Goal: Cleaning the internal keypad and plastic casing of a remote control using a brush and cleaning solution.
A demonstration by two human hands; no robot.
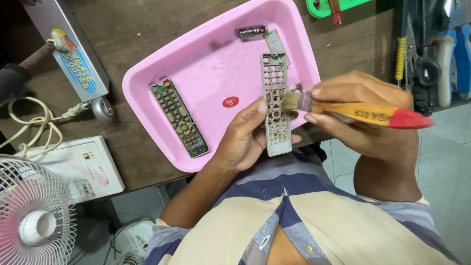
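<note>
My left hand (pixel 245 135) grips a grey remote-control front cover (pixel 274 83) full of empty button holes, held upright over the pink tray (pixel 147 81). My right hand (pixel 363 113) holds a paintbrush (pixel 353 112) with a yellow-and-red wooden handle, its bristles touching the cover's right edge. In the tray lie the remote's circuit board with its rubber keypad (pixel 179 117) at the left, a black battery (pixel 252 31) at the back, and a small grey battery lid (pixel 277 44) behind the cover.
The tray sits on a dark wooden table (pixel 147 24). A silver scooter part with a wheel (pixel 73 54), a white box (pixel 83 169), a cord and a small fan (pixel 32 221) are on the left. Tools (pixel 431 54) lie at the right, a green tray (pixel 333 7) behind.
</note>
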